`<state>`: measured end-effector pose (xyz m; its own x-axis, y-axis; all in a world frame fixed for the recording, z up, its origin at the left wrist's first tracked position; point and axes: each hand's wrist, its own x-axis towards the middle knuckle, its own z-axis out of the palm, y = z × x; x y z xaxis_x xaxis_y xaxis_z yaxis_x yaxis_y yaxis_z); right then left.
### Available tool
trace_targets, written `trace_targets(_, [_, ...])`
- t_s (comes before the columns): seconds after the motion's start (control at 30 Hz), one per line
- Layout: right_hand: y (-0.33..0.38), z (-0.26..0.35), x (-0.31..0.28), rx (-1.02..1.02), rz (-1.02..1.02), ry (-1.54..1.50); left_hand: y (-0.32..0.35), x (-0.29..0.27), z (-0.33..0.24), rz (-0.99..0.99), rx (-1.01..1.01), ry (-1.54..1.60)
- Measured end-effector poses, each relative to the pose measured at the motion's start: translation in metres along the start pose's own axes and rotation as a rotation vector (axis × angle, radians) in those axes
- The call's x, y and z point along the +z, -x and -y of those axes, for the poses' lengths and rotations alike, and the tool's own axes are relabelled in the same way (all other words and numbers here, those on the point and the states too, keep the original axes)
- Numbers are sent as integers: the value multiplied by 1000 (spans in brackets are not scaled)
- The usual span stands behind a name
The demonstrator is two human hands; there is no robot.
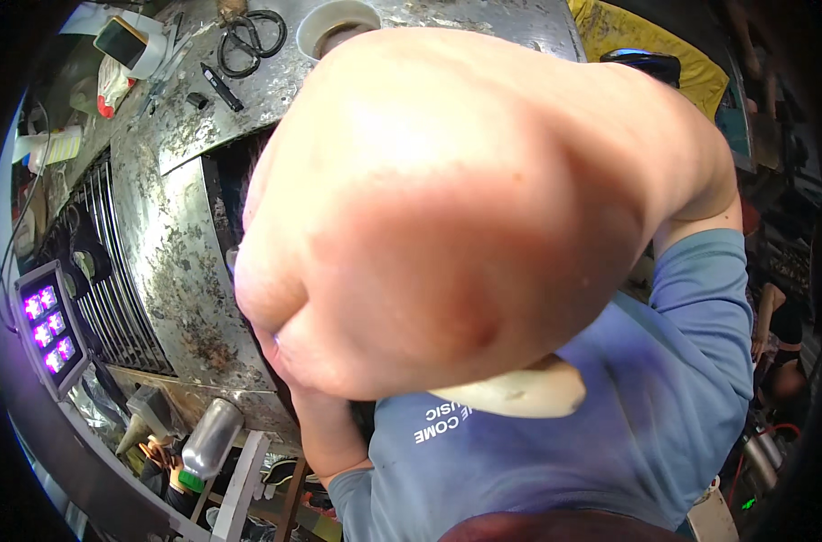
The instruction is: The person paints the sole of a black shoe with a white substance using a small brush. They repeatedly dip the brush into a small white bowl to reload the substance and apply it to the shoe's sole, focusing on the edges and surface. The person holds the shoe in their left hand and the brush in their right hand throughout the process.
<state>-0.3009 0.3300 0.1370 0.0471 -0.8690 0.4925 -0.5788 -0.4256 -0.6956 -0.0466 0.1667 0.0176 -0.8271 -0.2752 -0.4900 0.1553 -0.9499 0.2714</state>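
A large, blurred mass of bare skin fills the middle of the view, very close to the camera. My right arm runs into it from the blue sleeve (700,266), and it looks like my right hand (447,199). No separate fingers show on it. From under its lower edge juts a smooth cream-coloured piece with a rounded end (528,390); whether it is gripped is hidden. My left arm (325,425) rises from the other sleeve and passes behind the mass, so my left hand cannot be made out.
Behind lies a scuffed metal worktop (185,244) with a slatted vent. On it are black-handled scissors (248,41), a black marker (221,88) and a round bowl (302,36). A purple-lit lamp (49,330), a green-capped silver bottle (214,438) and yellow cloth (650,43) surround it.
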Motion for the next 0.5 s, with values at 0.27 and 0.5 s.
trace_targets(0.27, [2, -2, -20, 52, -163, 45, -1, -28, 15, 147, -265, 387])
trace_targets(0.5, [23, -103, -60, 401, -299, 603, -11, -8, 30, 74, -346, 477])
